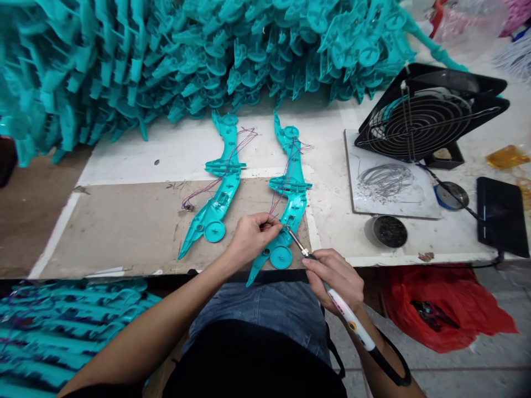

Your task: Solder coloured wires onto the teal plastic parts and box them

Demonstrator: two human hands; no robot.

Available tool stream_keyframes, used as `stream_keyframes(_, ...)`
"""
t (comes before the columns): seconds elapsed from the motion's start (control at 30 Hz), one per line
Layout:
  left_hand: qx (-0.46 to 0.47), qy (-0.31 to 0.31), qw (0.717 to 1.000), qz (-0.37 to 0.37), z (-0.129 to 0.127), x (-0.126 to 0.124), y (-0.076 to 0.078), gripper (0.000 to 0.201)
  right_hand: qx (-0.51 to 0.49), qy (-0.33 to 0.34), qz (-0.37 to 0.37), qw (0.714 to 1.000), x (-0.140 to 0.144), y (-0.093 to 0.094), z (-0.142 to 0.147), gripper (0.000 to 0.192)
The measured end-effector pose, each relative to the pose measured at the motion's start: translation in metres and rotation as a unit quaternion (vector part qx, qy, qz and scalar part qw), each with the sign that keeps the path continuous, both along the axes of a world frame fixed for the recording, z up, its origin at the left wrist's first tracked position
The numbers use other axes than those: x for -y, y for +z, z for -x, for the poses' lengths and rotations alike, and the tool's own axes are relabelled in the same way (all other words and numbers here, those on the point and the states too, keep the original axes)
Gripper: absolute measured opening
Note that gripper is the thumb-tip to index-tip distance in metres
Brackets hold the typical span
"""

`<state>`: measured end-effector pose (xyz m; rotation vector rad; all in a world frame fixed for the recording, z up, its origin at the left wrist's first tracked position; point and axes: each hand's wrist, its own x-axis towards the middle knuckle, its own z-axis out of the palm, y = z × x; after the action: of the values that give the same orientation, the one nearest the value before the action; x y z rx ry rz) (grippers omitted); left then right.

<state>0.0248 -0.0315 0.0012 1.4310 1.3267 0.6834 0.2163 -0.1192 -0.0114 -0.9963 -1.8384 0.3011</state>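
My right hand [338, 279] is closed around the white handle of a soldering iron [347, 314], whose metal tip reaches the lower part of a teal plastic bow-shaped piece [295, 166]. Close beside that tip, my left hand [254, 235] pinches thin wires [277, 200] that run down from the piece's upper end. What lies right between the left fingertips is hidden. A second teal bow-shaped piece [227, 190] lies to the left, with loose red and purple wires [199, 193] across it and a small dark part at their end.
A large heap of teal pieces [232, 50] fills the back of the table. At right stand a black fan [415, 121], a stained white board [390, 179], a tin of dark bits [386, 232] and a black device [501, 215]. A red bag [448, 309] hangs below the edge.
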Motion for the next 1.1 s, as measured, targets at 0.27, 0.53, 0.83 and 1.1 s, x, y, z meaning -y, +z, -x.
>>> stream_keyframes(0.27,0.004,-0.001,1.0,-0.006,0.0,0.0,-0.003,0.02,0.003,0.01,0.002,1.0,0.0,0.002,0.001,0.046)
stream_keyframes(0.53,0.004,0.0,1.0,0.012,0.0,0.0,-0.001,0.021,-0.054,-0.048,0.002,0.997,-0.004,0.007,-0.005,0.038)
stream_keyframes(0.83,0.006,-0.022,1.0,-0.007,-0.001,-0.001,0.0,0.023,-0.023,-0.063,0.117,0.991,-0.066,0.021,0.035,0.039)
stream_keyframes(1.1,-0.022,-0.045,0.998,-0.035,0.0,-0.003,-0.001,0.019,-0.061,-0.051,0.14,0.987,-0.073,0.023,0.038,0.036)
